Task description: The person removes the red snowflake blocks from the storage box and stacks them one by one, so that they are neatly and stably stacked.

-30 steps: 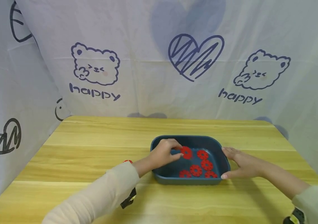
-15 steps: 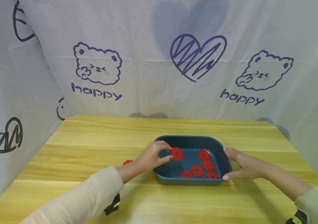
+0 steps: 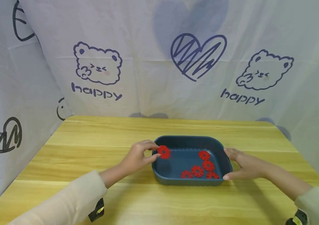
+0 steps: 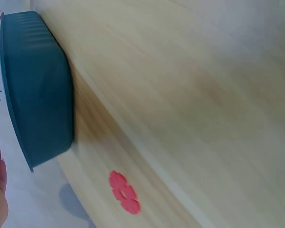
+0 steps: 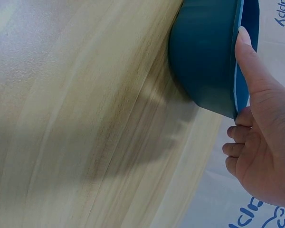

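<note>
My left hand [image 3: 137, 157] pinches a red snowflake disc [image 3: 166, 149] by its edge between thumb and fingers, over the left rim of a dark blue plastic bin [image 3: 187, 181]. Inside the bin, toward its right and front, lie several more red snowflake discs [image 3: 211, 163]. At the bin's right end, my right hand [image 3: 246, 165] holds the rim, with the thumb at the near corner and the fingers at the far one. The right wrist view shows that thumb laid on the rim and the other fingers bent at the outside.
The bin stands on a wood-grain table [image 3: 92, 134]. Flat on the wood left of the bin is a red disc shape [image 4: 116, 181], hidden behind my left hand in the head view. A white cloth [image 3: 148, 87] with drawings hangs behind the table.
The left hand has moved left with the pinched disc, from over the bin's middle to its left rim. The right hand has stayed at the right end, and the discs inside lie as before.
</note>
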The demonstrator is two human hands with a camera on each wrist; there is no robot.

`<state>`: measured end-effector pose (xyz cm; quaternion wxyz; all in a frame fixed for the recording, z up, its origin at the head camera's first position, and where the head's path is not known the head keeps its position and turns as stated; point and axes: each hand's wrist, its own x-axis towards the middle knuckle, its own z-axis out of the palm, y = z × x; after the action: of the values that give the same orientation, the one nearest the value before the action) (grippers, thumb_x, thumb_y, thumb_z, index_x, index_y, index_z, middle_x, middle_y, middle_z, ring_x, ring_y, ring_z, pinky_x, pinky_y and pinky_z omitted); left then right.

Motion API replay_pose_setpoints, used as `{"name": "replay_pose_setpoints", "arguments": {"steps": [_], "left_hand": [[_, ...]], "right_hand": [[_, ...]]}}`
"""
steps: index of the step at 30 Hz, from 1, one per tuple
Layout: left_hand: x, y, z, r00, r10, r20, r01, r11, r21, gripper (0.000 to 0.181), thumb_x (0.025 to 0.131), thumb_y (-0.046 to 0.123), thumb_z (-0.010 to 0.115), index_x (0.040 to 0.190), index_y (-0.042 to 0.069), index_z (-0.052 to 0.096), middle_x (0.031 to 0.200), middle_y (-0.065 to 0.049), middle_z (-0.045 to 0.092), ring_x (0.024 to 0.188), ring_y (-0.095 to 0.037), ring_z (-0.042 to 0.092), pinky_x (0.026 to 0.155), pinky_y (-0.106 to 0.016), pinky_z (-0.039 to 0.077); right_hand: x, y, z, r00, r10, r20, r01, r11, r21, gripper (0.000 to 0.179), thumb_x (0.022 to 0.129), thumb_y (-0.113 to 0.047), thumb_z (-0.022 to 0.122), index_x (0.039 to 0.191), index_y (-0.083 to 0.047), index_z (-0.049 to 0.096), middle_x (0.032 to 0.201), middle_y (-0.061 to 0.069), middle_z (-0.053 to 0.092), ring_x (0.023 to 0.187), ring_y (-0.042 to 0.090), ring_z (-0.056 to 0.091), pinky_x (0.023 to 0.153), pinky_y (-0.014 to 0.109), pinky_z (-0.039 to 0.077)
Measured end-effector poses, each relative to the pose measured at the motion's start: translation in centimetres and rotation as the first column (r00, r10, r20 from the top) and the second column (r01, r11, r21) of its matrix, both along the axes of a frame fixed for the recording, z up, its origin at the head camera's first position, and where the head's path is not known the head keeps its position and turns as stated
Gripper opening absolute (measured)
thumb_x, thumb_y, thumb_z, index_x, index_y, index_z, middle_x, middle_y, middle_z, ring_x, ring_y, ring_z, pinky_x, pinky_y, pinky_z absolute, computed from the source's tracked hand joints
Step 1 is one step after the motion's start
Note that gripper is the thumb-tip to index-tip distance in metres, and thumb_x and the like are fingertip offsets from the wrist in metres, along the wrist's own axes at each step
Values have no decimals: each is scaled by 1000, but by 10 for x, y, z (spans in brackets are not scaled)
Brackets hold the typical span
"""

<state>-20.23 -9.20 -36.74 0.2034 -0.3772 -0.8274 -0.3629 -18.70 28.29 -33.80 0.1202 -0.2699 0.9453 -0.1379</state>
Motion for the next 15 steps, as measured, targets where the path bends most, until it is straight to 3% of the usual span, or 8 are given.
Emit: {"name": "replay_pose_setpoints", "arguments": {"steps": [15], "left_hand": [[13,-43,-14,989,134,-56,-129,988,80,21,67,-2,79,86,-2,71,84,-9,70,74,-20,66,65,-30,57]], "right_hand": [[0,0,3,1000,-1,8,1,1000,1,104,74,-54,69,137,17,28,143,37,26,130,56,23,101,67,25]]}}
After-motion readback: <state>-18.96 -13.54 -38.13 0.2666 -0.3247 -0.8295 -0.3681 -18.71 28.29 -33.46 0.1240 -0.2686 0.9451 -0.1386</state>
